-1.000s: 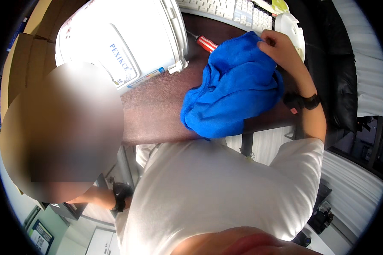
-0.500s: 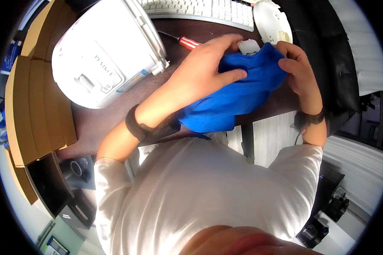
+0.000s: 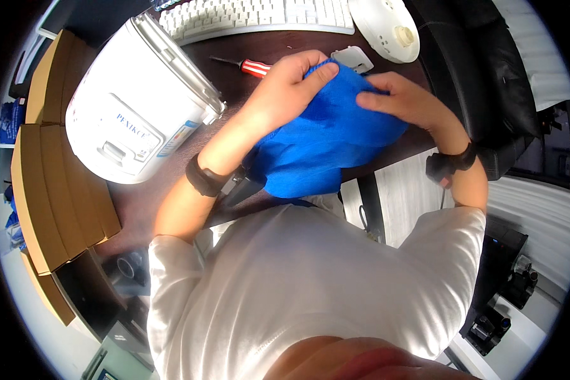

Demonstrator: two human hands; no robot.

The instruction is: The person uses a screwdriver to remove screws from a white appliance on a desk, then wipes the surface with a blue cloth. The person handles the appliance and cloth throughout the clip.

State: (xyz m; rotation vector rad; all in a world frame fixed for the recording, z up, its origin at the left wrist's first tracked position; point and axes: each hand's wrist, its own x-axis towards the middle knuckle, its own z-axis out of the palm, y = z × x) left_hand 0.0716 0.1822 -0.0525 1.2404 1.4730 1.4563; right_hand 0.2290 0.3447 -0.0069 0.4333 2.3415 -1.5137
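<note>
A blue cloth (image 3: 335,133) hangs bunched between my hands over the table's near edge. My left hand (image 3: 288,88) grips its upper left edge, thumb on top and fingers behind. With thumb and fingers, my right hand (image 3: 408,101) holds the cloth's upper right part. Just beyond the cloth, between the hands, a small white plastic piece (image 3: 356,58) shows; the cloth covers part of it. A screwdriver (image 3: 254,68) with a red and white handle lies beside my left hand.
At the left stands a white rice-cooker-like appliance (image 3: 133,114), with folded cardboard (image 3: 63,196) further left. A white keyboard (image 3: 253,16) lies at the back. A round white cover (image 3: 386,28) sits at the far right, near a black padded seat (image 3: 481,82).
My left hand has gone from spread fingers beside the cloth to pinching its edge. My right hand has shifted its hold inward along the cloth. The whole view has shifted somewhat.
</note>
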